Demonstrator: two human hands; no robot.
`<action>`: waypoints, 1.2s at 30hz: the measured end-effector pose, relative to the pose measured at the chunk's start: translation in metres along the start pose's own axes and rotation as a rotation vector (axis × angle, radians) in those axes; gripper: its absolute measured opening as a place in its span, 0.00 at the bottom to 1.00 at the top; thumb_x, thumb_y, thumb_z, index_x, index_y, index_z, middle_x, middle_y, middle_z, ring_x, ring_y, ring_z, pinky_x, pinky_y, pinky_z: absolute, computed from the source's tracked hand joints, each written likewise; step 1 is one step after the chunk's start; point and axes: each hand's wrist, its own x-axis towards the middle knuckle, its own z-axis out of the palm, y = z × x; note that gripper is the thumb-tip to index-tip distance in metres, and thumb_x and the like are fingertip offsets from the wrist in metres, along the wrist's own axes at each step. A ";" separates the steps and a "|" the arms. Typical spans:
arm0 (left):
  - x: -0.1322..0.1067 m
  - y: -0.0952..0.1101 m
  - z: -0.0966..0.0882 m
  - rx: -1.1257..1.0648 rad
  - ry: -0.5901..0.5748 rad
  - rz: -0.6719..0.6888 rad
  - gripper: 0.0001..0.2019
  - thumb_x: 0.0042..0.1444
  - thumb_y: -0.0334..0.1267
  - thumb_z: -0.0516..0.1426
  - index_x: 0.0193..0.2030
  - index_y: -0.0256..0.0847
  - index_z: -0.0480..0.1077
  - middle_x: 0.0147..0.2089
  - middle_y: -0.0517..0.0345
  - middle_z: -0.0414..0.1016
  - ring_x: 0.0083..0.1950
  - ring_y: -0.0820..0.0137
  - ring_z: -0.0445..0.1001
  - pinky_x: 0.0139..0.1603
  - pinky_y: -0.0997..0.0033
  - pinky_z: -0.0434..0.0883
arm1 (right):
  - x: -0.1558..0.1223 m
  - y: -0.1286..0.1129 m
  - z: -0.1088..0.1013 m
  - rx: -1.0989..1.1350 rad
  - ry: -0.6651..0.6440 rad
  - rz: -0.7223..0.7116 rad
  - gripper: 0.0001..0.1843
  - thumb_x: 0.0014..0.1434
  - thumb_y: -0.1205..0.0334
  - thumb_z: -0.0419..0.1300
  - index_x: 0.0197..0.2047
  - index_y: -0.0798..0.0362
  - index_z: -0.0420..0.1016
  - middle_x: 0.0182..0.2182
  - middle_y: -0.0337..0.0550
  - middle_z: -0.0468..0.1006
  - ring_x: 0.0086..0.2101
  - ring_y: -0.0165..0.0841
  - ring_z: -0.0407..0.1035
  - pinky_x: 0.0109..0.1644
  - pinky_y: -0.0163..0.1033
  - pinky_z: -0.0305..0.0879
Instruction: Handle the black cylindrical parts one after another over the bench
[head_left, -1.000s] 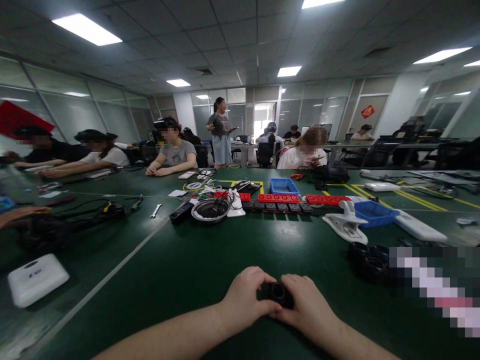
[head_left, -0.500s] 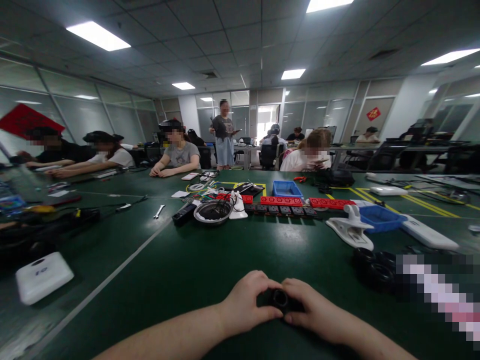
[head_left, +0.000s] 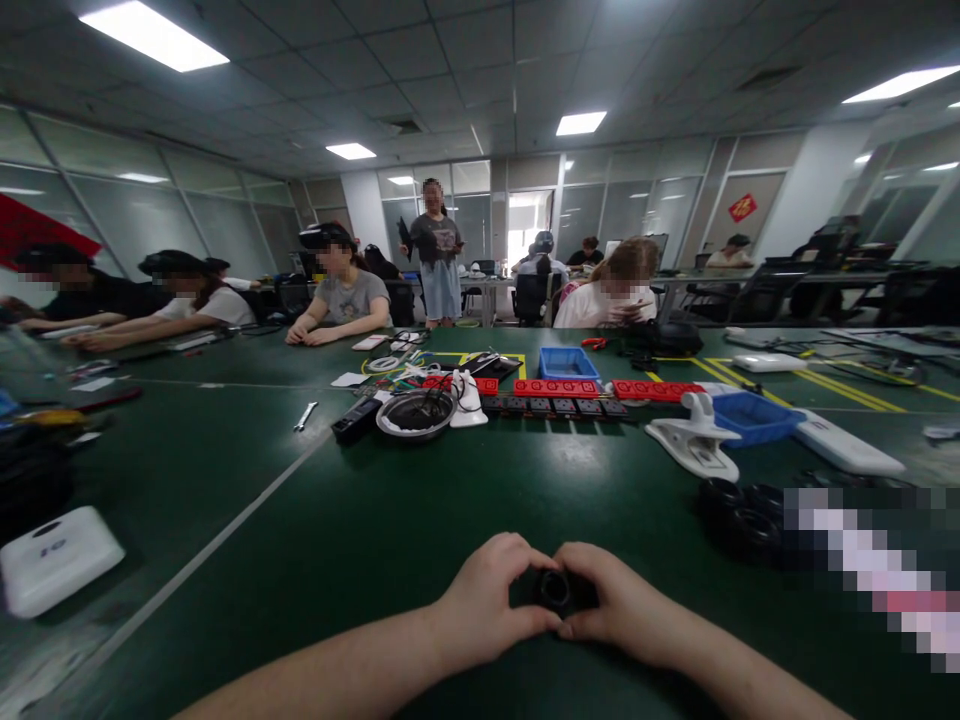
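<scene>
Between my two hands is a small black ring-shaped part (head_left: 555, 588) with a round opening facing up, close above or on the green table (head_left: 360, 560). My left hand (head_left: 495, 600) pinches it from the left with thumb and fingertips. From the right, my right hand (head_left: 615, 605) closes on the same part, and the fingertips of both hands meet around it. Its underside is hidden. To the right of my right hand lie several black round ring-like pieces (head_left: 754, 532) in a cluster.
Farther back lie red power strips (head_left: 556, 387), a round metal-rimmed dish (head_left: 415, 414), a white clamp (head_left: 694, 440) and blue trays (head_left: 568, 364). A wrench (head_left: 304, 416) and a white box (head_left: 60, 560) are at the left. Several people sit around; one person (head_left: 439, 250) stands behind.
The view has tilted and shifted slightly, so the table objects appear higher and farther left. Both hands keep their hold on the black part, with only a small shift of the fingers.
</scene>
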 end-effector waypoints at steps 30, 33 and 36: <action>-0.003 0.001 -0.006 -0.038 -0.115 -0.006 0.16 0.46 0.34 0.64 0.43 0.42 0.70 0.37 0.61 0.66 0.36 0.70 0.65 0.35 0.75 0.63 | -0.003 0.002 -0.004 -0.051 -0.044 -0.186 0.12 0.44 0.65 0.67 0.34 0.54 0.72 0.32 0.38 0.71 0.37 0.35 0.63 0.41 0.37 0.56; -0.003 0.000 -0.005 -0.051 -0.121 -0.013 0.16 0.46 0.35 0.64 0.43 0.42 0.70 0.37 0.61 0.66 0.36 0.70 0.65 0.34 0.76 0.63 | -0.002 0.001 -0.004 -0.082 -0.046 -0.135 0.13 0.42 0.64 0.68 0.33 0.55 0.71 0.32 0.38 0.71 0.36 0.35 0.63 0.39 0.36 0.56; -0.003 -0.001 -0.004 -0.067 -0.123 -0.002 0.16 0.45 0.35 0.64 0.43 0.42 0.70 0.37 0.61 0.66 0.36 0.70 0.65 0.34 0.76 0.63 | -0.003 -0.002 -0.005 -0.101 -0.040 -0.099 0.17 0.40 0.62 0.69 0.34 0.54 0.71 0.32 0.38 0.71 0.35 0.35 0.63 0.38 0.36 0.56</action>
